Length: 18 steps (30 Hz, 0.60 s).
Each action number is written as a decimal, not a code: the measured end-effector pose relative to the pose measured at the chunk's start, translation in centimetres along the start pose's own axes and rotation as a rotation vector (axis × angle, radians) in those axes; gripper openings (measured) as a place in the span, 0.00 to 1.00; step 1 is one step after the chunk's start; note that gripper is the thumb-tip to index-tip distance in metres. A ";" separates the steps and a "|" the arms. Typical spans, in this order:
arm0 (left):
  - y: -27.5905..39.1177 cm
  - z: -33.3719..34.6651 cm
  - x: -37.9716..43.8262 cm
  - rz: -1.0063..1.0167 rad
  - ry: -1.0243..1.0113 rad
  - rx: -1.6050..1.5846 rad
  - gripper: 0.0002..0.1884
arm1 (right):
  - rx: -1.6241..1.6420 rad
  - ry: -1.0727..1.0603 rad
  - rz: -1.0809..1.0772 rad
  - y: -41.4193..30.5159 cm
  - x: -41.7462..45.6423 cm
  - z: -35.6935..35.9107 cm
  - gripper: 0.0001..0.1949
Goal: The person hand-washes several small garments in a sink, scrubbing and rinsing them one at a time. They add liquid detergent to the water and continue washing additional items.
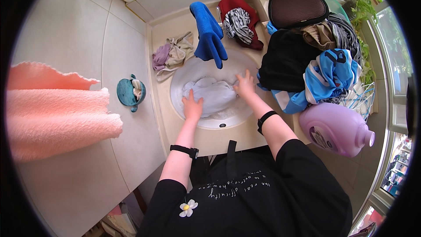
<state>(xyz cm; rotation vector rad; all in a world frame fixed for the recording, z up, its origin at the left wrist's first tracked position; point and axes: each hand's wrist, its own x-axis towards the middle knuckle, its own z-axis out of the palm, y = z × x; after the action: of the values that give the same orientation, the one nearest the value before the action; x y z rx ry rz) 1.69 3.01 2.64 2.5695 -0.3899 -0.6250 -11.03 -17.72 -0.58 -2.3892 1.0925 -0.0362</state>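
Note:
A white cloth (pixel 215 97) lies bunched and wet in the oval washbasin (pixel 227 124), with suds or water around it. My left hand (pixel 193 105) rests against the cloth's left side, its fingers spread and the thumb apart. At the upper right end of the cloth is my right hand (pixel 246 85), also with spread fingers, near the basin wall. Neither hand visibly grips the fabric. Above the far side of the basin hangs a blue cloth (pixel 209 31), covering most of what appears to be the tap.
Small cloths (pixel 176 52) lie left of the basin; a dark red garment (pixel 235 5) and a striped cloth (pixel 240 24) lie behind. Piled clothes (pixel 289 59) and a purple detergent jug (pixel 332 126) crowd the right. Leftward are a teal wall-mounted holder (pixel 126 92) and a pink towel (pixel 59 115).

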 end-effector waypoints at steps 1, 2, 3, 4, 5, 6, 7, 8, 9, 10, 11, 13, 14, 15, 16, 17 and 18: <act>0.1 0.5 -0.4 0.062 0.004 0.133 0.35 | -0.101 0.040 -0.027 -1.1 -0.9 -0.3 0.28; 0.2 1.0 -0.9 0.124 0.008 0.267 0.37 | -0.171 -0.105 -0.089 -1.4 -1.1 0.4 0.31; 0.3 1.5 -1.4 0.190 0.007 0.400 0.39 | -0.202 -0.201 -0.173 -1.5 -1.7 1.2 0.30; 1.0 1.7 -1.9 0.276 0.085 0.467 0.39 | -0.232 -0.298 -0.256 -1.3 -2.6 2.2 0.30; 1.5 1.8 -2.3 0.362 0.164 0.533 0.38 | -0.244 -0.384 -0.299 -1.0 -2.7 3.0 0.29; 1.8 1.9 -2.6 0.445 0.244 0.598 0.37 | -0.250 -0.473 -0.342 -0.7 -2.9 4.0 0.29; 1.3 2.3 -2.5 0.500 0.216 0.514 0.37 | -0.239 -0.549 -0.350 -0.3 -2.8 4.7 0.28; 0.8 2.7 -2.3 0.552 0.189 0.429 0.36 | -0.229 -0.626 -0.359 0.1 -2.7 5.5 0.27; 0.2 3.2 -2.0 0.604 0.164 0.342 0.36 | -0.243 -0.642 -0.275 0.7 -2.0 6.3 0.26; 0.2 3.4 -1.8 0.483 -0.020 0.186 0.35 | -0.258 -0.654 -0.187 1.6 -0.8 6.8 0.25; 0.1 3.7 -1.7 0.358 -0.202 0.030 0.35 | -0.273 -0.664 -0.098 2.5 0.3 7.3 0.24; 0.2 4.5 -1.7 -0.020 -0.445 -0.389 0.35 | -0.309 -0.564 -0.018 5.0 1.9 7.6 0.22; -0.4 4.5 -2.4 -0.294 -0.474 -0.656 0.36 | -0.328 -0.522 -0.003 4.9 2.4 8.2 0.21; -0.5 4.8 -2.7 -0.560 -0.506 -0.919 0.37 | -0.310 -0.358 -0.004 4.2 2.1 8.6 0.20; 0.0 4.9 -2.9 -0.701 -0.496 -1.003 0.38 | -0.294 -0.191 -0.002 3.1 1.5 9.0 0.19; 0.6 5.0 -3.0 -0.842 -0.485 -1.084 0.40 | -0.277 -0.025 0.001 1.8 0.9 9.3 0.18; 1.6 5.1 -3.1 -0.974 -0.489 -1.159 0.42 | 0.079 -0.116 0.128 1.6 0.8 9.9 0.18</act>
<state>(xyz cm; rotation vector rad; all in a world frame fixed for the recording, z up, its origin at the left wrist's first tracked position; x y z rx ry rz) -3.74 0.87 0.53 1.3095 0.9048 -1.2947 -9.34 -14.83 -10.09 -2.2176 1.1639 0.1006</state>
